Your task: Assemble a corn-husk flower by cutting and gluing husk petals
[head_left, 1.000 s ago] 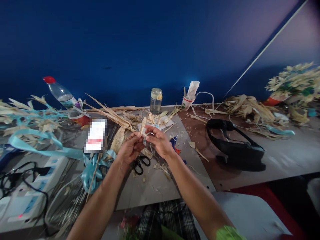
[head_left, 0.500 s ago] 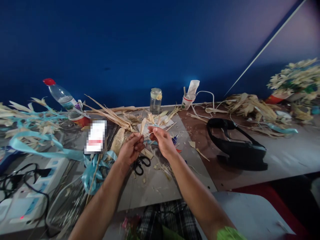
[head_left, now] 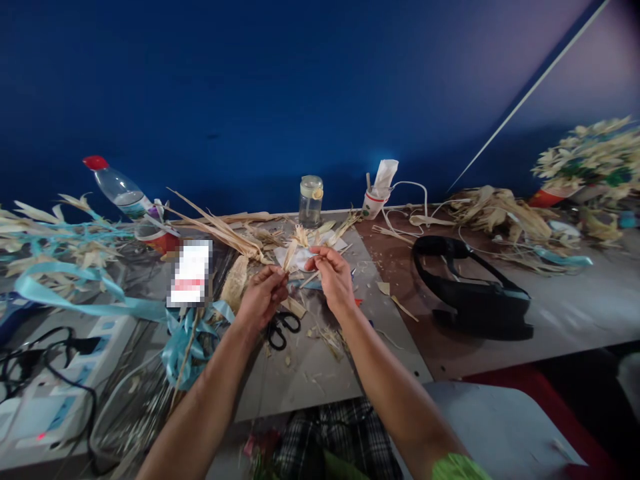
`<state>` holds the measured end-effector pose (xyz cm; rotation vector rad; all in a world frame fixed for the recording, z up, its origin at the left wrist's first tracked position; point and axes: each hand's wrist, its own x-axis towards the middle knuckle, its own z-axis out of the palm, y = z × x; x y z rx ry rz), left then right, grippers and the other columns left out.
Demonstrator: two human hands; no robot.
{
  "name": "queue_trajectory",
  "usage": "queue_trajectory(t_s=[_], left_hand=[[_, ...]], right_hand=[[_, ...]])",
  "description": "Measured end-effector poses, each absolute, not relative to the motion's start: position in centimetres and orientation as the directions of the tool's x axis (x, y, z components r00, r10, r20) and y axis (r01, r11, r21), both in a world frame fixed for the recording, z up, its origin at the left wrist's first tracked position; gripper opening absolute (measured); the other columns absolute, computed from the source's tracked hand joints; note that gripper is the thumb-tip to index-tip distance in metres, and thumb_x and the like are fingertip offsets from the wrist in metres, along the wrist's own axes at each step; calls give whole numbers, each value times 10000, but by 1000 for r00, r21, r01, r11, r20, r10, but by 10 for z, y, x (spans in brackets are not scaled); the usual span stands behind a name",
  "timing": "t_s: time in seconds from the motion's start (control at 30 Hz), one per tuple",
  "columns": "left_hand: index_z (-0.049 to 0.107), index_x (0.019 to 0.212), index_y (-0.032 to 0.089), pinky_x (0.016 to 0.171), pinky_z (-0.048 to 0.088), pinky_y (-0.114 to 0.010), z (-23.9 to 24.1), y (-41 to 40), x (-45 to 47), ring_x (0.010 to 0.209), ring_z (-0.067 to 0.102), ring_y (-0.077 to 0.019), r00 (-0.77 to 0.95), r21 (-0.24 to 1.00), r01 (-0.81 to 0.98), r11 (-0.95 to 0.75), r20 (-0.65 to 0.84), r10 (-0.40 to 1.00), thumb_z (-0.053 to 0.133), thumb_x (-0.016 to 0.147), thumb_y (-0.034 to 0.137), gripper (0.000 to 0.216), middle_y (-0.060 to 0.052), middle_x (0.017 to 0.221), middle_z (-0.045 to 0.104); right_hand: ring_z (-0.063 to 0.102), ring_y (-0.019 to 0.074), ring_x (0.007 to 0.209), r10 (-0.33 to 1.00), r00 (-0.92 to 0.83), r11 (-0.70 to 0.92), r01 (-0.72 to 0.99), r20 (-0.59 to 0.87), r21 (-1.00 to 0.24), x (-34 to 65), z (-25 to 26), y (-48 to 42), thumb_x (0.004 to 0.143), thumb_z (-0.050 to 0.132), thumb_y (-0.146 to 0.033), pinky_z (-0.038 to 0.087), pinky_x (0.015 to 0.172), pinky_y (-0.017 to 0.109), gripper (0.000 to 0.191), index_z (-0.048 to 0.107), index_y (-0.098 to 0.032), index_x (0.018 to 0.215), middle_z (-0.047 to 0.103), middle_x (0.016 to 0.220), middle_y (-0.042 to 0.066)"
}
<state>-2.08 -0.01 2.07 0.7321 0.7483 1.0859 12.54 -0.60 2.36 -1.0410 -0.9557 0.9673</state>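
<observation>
My left hand [head_left: 263,293] is closed in a pinch on a small pale dried-leaf piece [head_left: 289,254] that stands up from its fingertips. My right hand [head_left: 334,275] is closed just to the right of it, pinching a thin pale strand that runs back toward the left hand. Both hands hover above the grey table [head_left: 320,360]. Black scissors [head_left: 281,327] lie on the table right under my left hand. A light blue ribbon strip [head_left: 305,283] shows between the two hands.
A glass jar [head_left: 311,201] and a paper cup [head_left: 375,200] stand at the back. A plastic bottle [head_left: 123,191] leans at the left near blue ribbons [head_left: 100,301]. A black strap device [head_left: 475,290] lies right. Dried husks [head_left: 500,213] and a power strip [head_left: 55,393] are around.
My right hand has drawn away to the right and slightly up from the left hand, pulling the thin strand out. The left hand has barely moved.
</observation>
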Motion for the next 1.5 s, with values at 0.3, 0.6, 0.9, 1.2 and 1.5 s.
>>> queue_trajectory(t_s=[0.3, 0.6, 0.9, 1.2, 1.5], left_hand=[[533, 685, 143, 386, 208, -149, 19, 0, -20, 361, 307, 6, 270, 841, -465, 275, -162, 949, 718, 632, 236, 214, 41, 537, 498], [537, 666, 139, 393, 213, -156, 18, -1, -16, 374, 318, -7, 266, 867, -424, 263, -158, 951, 737, 617, 265, 241, 43, 512, 483], [531, 646, 142, 389, 222, -158, 20, -2, -16, 377, 329, -10, 234, 862, -441, 247, -156, 960, 744, 606, 263, 248, 47, 512, 481], [540, 655, 140, 397, 233, -163, 17, -2, -18, 376, 341, -12, 224, 859, -458, 229, -138, 965, 736, 621, 264, 234, 50, 499, 479], [517, 658, 140, 393, 214, -159, 19, -2, -17, 366, 319, -4, 239, 858, -452, 245, -148, 960, 734, 619, 253, 248, 54, 506, 475]], right_hand=[[534, 152, 736, 951, 108, 277, 124, 291, -953, 122, 24, -8, 725, 631, -349, 397, 708, 271, 161, 678, -197, 751, 619, 787, 29], [469, 115, 584, 981, 84, 171, 18, 172, -985, 120, 25, -9, 681, 635, -296, 367, 598, 252, 124, 614, -180, 643, 551, 598, -21], [436, 86, 555, 996, 86, 40, -281, 17, -959, 113, 20, -7, 646, 666, -354, 349, 579, 235, 191, 629, -169, 622, 533, 563, -33], [451, 56, 468, 997, -65, -64, -447, -39, -892, 112, 23, -11, 621, 705, -257, 342, 494, 211, 165, 627, -163, 733, 561, 563, -41], [494, 69, 416, 977, 169, 170, -252, 130, -953, 112, 23, -10, 730, 618, -343, 399, 458, 216, 206, 562, -166, 821, 585, 580, -43]])
